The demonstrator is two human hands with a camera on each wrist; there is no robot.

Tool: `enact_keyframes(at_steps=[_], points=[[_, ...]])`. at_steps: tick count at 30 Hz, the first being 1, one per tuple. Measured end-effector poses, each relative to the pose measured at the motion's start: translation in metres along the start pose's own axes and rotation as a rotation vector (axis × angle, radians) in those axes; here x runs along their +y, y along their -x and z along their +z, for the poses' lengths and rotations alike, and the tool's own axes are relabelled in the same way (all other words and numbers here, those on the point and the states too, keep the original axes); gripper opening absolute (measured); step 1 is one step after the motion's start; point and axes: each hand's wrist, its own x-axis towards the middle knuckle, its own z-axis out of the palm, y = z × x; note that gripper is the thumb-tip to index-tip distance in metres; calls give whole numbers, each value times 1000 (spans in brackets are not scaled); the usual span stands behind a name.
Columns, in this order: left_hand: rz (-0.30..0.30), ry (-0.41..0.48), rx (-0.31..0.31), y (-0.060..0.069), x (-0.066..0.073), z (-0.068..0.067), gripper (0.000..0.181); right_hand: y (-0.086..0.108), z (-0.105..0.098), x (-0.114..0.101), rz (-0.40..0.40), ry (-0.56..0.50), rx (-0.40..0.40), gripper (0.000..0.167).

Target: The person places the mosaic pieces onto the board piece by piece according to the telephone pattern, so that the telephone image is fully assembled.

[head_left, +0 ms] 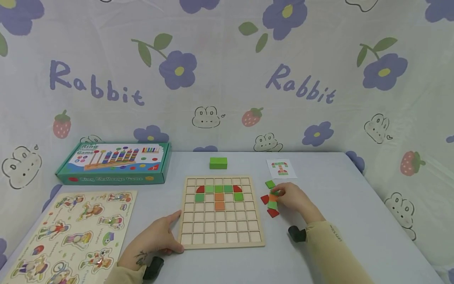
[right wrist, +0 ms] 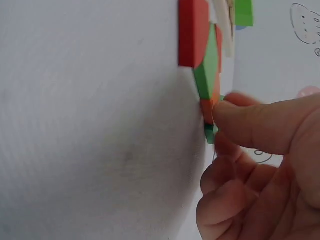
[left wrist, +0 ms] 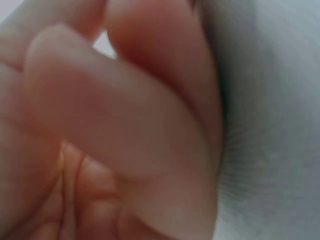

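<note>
The wooden grid board (head_left: 209,246) lies flat, with red, green and orange blocks set in its upper rows. At its left edge is my left hand (head_left: 154,236), index finger and thumb spread apart and touching the frame. The left wrist view shows only close, blurred fingers (left wrist: 120,110), some of them bent. Right of the board, my right hand (head_left: 294,200) pinches an orange block (head_left: 272,197) between thumb and fingers. Around it lie green blocks (head_left: 270,184) and red blocks (head_left: 273,213). In the right wrist view, the thumb partly covers the orange block (right wrist: 206,110).
A pattern card (head_left: 281,169) lies behind the loose blocks. A green rectangular block (head_left: 218,163) sits beyond the board. To the left are a green game box (head_left: 113,179) and a wooden picture puzzle (head_left: 85,228). A printed cloth hangs behind the white table.
</note>
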Motion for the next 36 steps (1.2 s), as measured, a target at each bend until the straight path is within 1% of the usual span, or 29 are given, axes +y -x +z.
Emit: enact_keyframes(at_steps=[4,6,8,11,13,20,25,27,29,34,36], points=[[-2,1,-3,0,0,0,110,-3,2,-2,-76,88,-51,47],[-2,1,-5,0,0,0,110,-4,2,-3,-81,106,-67,52],[-3,5,-6,0,1,0,110,-4,2,-4,-76,114,-75,53],[-1,9,-7,1,1,0,110,-3,1,-5,-84,138,-69,46],[-1,14,-8,1,1,0,110,-3,-1,-6,-105,158,-59,41],[10,19,1,3,1,-1,110,-2,-4,-3,-179,197,-23,12],[6,27,2,4,2,-1,109,4,-8,0,-173,199,-38,13],[3,35,-1,4,2,-1,109,8,-11,-2,-171,179,-37,13],[1,44,-4,4,2,-1,109,12,-15,-6,-167,129,-27,11],[8,39,-4,4,2,-1,109,21,-20,-29,-139,-93,-9,4],[13,32,-5,4,2,-2,110,25,-19,-41,-140,-161,-14,3]])
